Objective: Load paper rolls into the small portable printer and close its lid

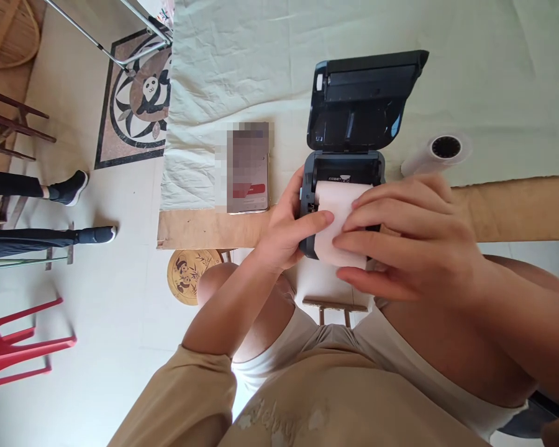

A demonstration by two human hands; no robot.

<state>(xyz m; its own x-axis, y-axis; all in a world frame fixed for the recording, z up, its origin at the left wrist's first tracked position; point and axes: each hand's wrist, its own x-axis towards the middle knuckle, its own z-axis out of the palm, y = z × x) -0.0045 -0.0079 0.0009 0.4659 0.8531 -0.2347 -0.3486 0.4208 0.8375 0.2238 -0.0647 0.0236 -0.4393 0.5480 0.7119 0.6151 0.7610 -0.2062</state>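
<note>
One printer (340, 169) is found at the near edge of the desk (205, 230), lid (361, 102) raised, its near end past the wood. The left hand (284, 223) holds the printer by its left side, thumb resting on the white paper roll (338, 202) inside. The right hand (419, 236) has its fingers spread on the same paper; whether it grips cannot be told. A phone (249, 167) lies left on the cloth (242, 62); another roll (423, 160) stands to the right.

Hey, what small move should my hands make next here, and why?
I'd probably settle the white paper squarely into the printer: its lid stands open, your left hand holds its side, and your right hand is on the paper.
</note>
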